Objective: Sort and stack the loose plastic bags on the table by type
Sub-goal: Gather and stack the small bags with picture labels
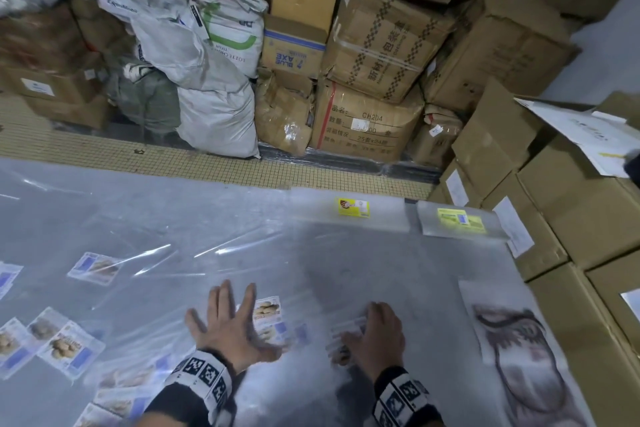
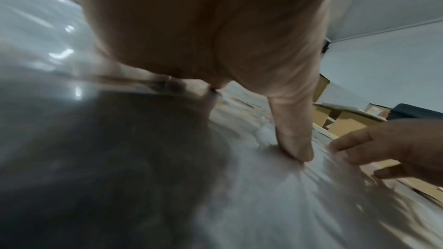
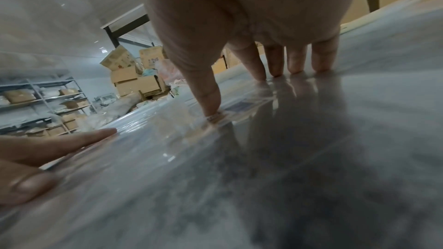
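Note:
Clear plastic bags with cookie-picture labels lie loose over the grey table (image 1: 214, 218). One such bag (image 1: 94, 268) lies at the left and a cluster of them (image 1: 65, 350) at the near left. My left hand (image 1: 228, 322) lies flat with fingers spread on a cookie-label bag (image 1: 267, 310). My right hand (image 1: 377, 333) presses its thumb and fingertips (image 3: 275, 67) on a striped-label bag (image 1: 348, 324). At the far edge sit a yellow-label stack (image 1: 353, 207) and a yellow-green-label stack (image 1: 460, 219). A bag with a dark drawing (image 1: 519, 357) lies at the right.
Cardboard boxes (image 1: 571, 218) stand tight against the table's right edge. Beyond a tiled strip (image 1: 207, 163), white sacks (image 1: 214, 80) and more boxes (image 1: 374, 45) are piled. Metal shelves (image 3: 43, 101) show in the right wrist view.

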Action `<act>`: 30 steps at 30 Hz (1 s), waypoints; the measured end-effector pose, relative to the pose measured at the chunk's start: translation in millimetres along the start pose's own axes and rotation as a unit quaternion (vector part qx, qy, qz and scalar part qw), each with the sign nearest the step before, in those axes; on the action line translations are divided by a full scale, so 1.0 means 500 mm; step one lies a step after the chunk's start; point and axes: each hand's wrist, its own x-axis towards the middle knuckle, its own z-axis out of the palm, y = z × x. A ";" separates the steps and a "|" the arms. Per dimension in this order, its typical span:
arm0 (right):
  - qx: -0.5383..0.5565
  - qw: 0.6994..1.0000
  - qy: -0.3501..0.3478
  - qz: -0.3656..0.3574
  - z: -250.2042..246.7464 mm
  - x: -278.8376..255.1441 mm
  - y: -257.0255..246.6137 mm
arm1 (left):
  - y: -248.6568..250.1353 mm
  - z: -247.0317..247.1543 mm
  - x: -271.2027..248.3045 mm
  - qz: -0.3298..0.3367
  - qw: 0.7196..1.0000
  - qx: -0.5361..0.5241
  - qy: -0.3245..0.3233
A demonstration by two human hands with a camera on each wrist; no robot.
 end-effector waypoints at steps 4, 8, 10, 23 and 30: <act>0.010 1.000 -0.003 0.024 -0.002 -0.019 -0.030 | -0.037 0.021 0.005 0.042 0.998 -0.013 -0.050; 0.027 0.999 -0.002 0.031 0.011 -0.035 -0.047 | -0.047 0.023 0.013 0.068 0.996 -0.012 -0.054; 0.043 0.998 0.003 0.046 0.012 -0.043 -0.057 | -0.052 0.027 0.015 0.075 0.996 -0.008 -0.054; 0.178 0.983 0.026 0.044 0.048 -0.105 -0.071 | -0.103 -0.010 0.009 0.143 0.985 -0.085 0.050; 0.236 0.971 0.035 -0.029 0.057 -0.137 -0.131 | -0.169 0.007 -0.008 0.108 0.994 -0.007 -0.028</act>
